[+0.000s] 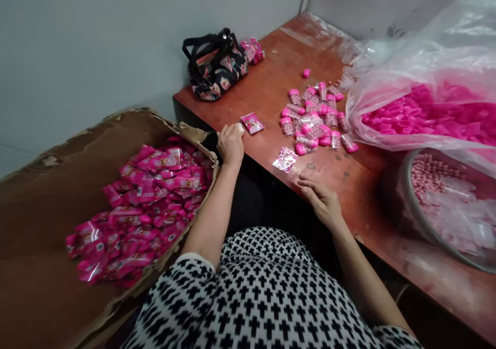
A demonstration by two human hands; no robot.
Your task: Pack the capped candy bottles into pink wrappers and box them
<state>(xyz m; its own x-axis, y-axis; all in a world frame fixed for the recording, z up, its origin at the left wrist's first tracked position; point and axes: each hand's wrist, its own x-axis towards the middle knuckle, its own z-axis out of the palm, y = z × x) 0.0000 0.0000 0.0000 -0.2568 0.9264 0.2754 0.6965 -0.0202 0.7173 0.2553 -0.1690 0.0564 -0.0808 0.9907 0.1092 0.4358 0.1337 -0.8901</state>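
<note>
My left hand [231, 143] is curled at the table's near edge, between the carton and a small pink printed packet [252, 123]. Something whitish shows at its fingertips, too small to name. With fingers stretched out and nothing in them, my right hand [323, 202] hovers by the edge of the table. Just beyond it lies a second, shinier pink packet [285, 160]. Behind that packet several small clear jars [314, 131] with pink lids, filled with pinkish beads or candies, lie in a heap.
To the left, a torn cardboard carton [42, 194] holds many pink wrapped packs [145, 204]. On the reddish table [271, 85] are a floral handbag [219, 70], a plastic bag of pink caps [430, 111], and a metal basin [406, 184] with pink balls and clear plastic pieces.
</note>
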